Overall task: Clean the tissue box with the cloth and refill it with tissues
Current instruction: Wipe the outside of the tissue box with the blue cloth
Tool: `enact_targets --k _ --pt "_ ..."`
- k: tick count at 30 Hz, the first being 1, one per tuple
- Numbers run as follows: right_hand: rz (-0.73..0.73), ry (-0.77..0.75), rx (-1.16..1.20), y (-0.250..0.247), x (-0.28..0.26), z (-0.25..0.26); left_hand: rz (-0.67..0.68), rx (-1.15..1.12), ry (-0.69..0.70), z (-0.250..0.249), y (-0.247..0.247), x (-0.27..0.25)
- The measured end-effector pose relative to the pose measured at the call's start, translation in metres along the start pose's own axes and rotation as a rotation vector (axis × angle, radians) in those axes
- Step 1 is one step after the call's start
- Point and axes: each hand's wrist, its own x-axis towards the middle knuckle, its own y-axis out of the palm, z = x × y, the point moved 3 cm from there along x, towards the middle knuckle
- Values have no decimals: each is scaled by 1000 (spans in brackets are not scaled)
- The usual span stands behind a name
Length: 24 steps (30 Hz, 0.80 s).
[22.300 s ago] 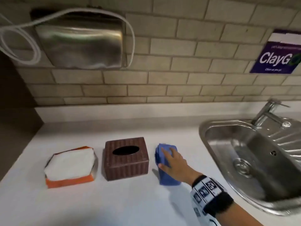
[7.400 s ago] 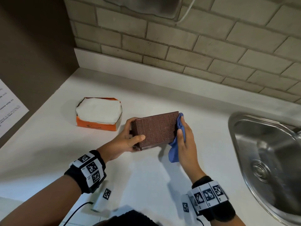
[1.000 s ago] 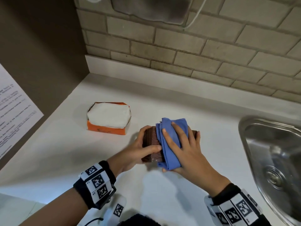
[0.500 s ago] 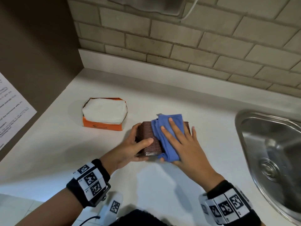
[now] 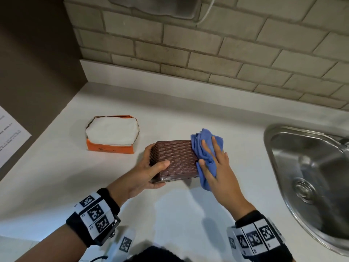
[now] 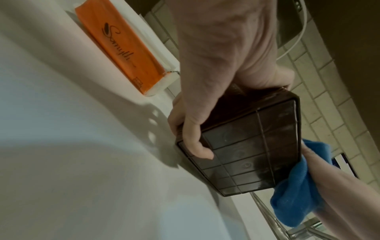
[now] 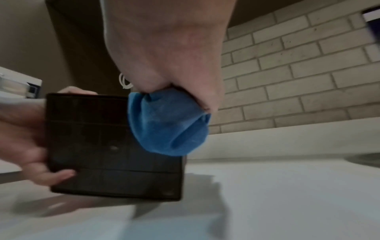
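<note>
The brown woven tissue box (image 5: 177,159) is tipped on its side and held just above the white counter, its ribbed base (image 6: 246,146) facing me. My left hand (image 5: 151,169) grips its left end, thumb on the upper face and fingers behind. With straight, spread fingers, my right hand (image 5: 213,154) presses the blue cloth (image 5: 205,142) onto the box's right end. The cloth (image 7: 166,126) bunches under the palm and hangs past the box's (image 7: 98,142) edge. An opened orange tissue pack (image 5: 111,133) with white tissues lies to the left.
A steel sink (image 5: 311,167) is set into the counter (image 5: 188,214) at the right. A brick wall runs along the back with a metal dispenser (image 5: 156,6) on it. A dark side wall with a paper sheet (image 5: 9,137) closes the left.
My right hand has slid the cloth from the middle of the box to its right end, baring most of the woven face. The left hand keeps its grip.
</note>
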Motion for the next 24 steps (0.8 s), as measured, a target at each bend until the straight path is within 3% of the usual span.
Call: enact_targets --k 4,6,9,12,14,16,19,22,24 --pt "-70 -96 -218 18 -7 19 -24 1 16 1 2 1" --pt "-53 -129 -177 19 -7 22 -22 -7 27 2 4 2" --pt "-80 20 187 6 0 10 -20 -31 54 4 6 2" --pt "8 246 610 -4 4 2 3 -66 90 8 6 2" --pt "30 339 750 -7 4 0 26 -91 122 11 6 0" --pt "-44 371 804 -13 5 2 46 -85 140 12 6 -1" --pt "-35 323 783 -14 1 13 76 -109 148 9 2 -2" --pt "-26 172 733 -16 -8 27 132 -125 181 1 -3 -6" --pt "-27 171 802 -19 -10 30 166 -77 243 -9 -6 -12"
